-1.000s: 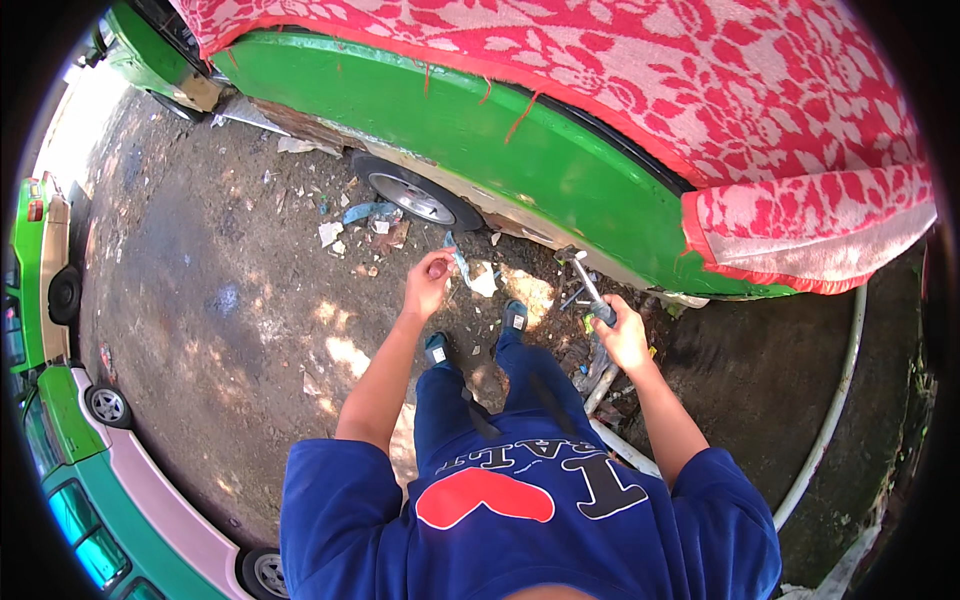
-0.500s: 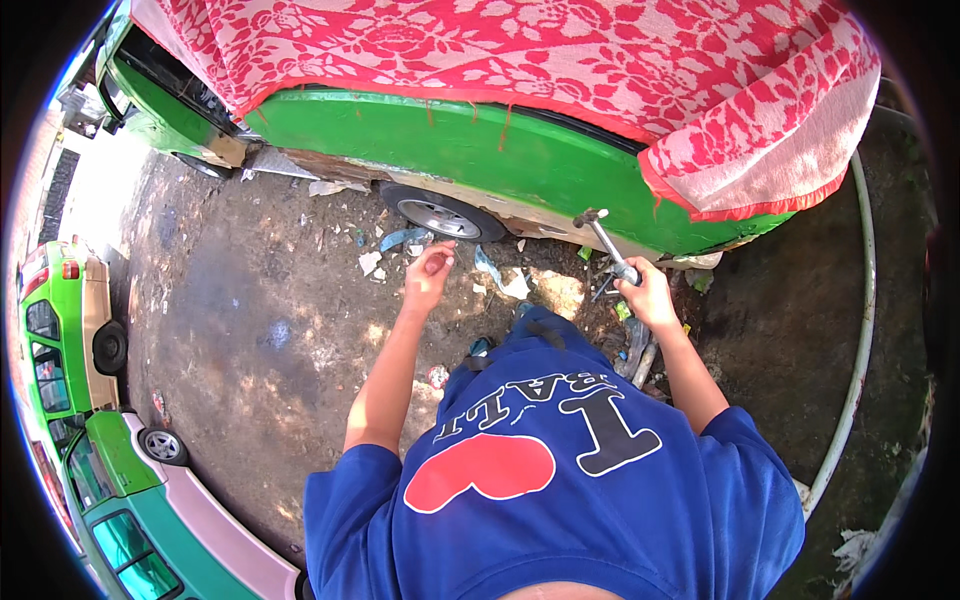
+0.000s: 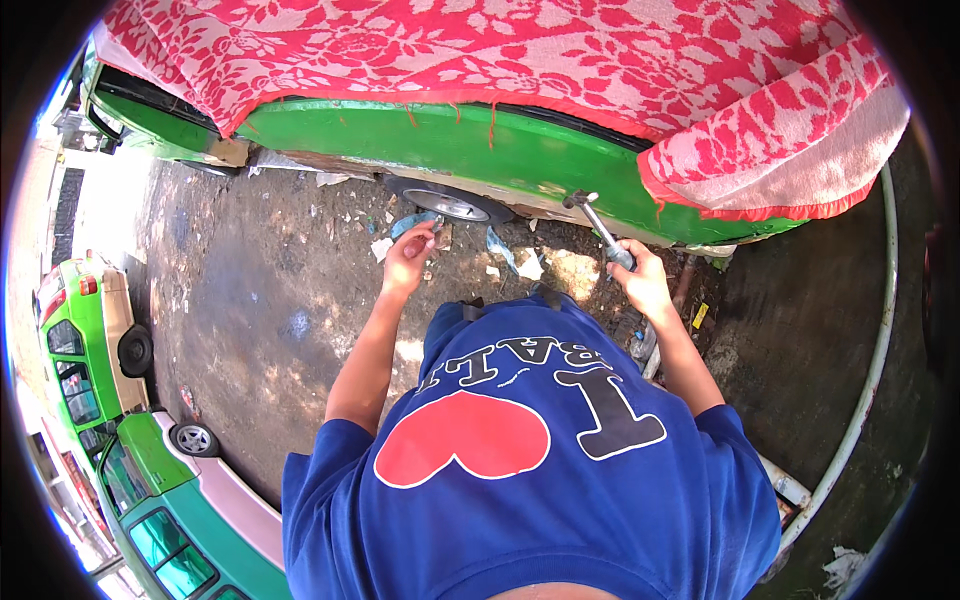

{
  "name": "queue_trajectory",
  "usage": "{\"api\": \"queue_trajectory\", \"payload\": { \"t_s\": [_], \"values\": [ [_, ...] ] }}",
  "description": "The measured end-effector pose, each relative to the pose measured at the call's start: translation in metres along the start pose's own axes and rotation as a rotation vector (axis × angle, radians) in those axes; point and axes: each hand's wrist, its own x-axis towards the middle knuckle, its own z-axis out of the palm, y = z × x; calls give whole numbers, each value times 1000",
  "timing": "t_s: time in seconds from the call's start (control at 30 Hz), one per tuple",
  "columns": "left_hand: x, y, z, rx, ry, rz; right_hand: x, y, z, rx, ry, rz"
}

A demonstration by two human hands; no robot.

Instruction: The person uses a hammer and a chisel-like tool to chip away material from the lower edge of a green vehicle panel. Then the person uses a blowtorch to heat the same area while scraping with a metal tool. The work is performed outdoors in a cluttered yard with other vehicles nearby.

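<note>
Head view of two bare hands beside a parked vehicle, as it reaches me at my remote station. The right hand [image 3: 643, 278] is closed around the grip of a hammer [image 3: 606, 238], which slants up and leftward; its metal head overlaps the lower green side panel [image 3: 400, 130], though I cannot tell whether the two touch. The left hand [image 3: 402, 264] is raised with fingers curled near the wheel [image 3: 452, 204]; I cannot tell whether its fingertips meet or pinch something small.

Compared with the frame of a second ago, the hammer's head appears higher against the vehicle: I then saw it at the panel's bottom edge, by the ground. The left hand, then well below the wheel, now shows just below it, beside a blue strip [image 3: 408, 223] on the littered ground [image 3: 240, 260]. The shoes, visible then, are now hidden behind the blue shirt [image 3: 530, 520]. My view also takes in more of the parked vehicles [image 3: 175, 530] at left. The red-and-white patterned cloth [image 3: 480, 55] drapes the green vehicle, as before; a pale pipe [image 3: 862, 400] curves along the right.
</note>
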Motion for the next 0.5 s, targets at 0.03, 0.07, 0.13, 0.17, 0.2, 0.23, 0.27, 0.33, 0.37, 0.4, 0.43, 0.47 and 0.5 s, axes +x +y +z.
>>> {"api": "queue_trajectory", "payload": {
  "t_s": [0.03,0.07,0.13,0.17,0.2,0.23,0.27,0.33,0.37,0.4,0.43,0.47,0.5],
  "values": [
    [10,-6,-2,-24,-40,-11,-1,-3,8,-17,26,6],
    [16,-12,-6,-65,-92,11,-7,-7,18,28,70,13],
    [32,-1,-5,28,-195,-19,-17,1,35,112,163,72],
    [41,-2,-8,88,-251,-59,-23,3,45,153,210,101],
    [50,-7,-16,74,-259,-20,-28,-7,55,141,224,181],
    [58,-14,-24,59,-273,19,-31,-7,68,113,261,160],
    [65,-21,-33,45,-288,56,-34,-10,82,91,319,204],
    [77,-28,-49,42,-328,45,-43,-13,115,105,433,226],
    [82,-32,-55,41,-348,39,-48,-6,133,122,498,211],
    [90,-35,-56,-73,-360,49,-55,-15,146,225,517,268],
    [91,-39,-63,74,-404,125,-62,-24,161,330,535,324],
    [90,-44,-70,220,-447,203,-73,-33,179,399,569,349],
    [94,-39,-72,370,-486,292,-83,-41,193,474,606,368]
  ]
}}
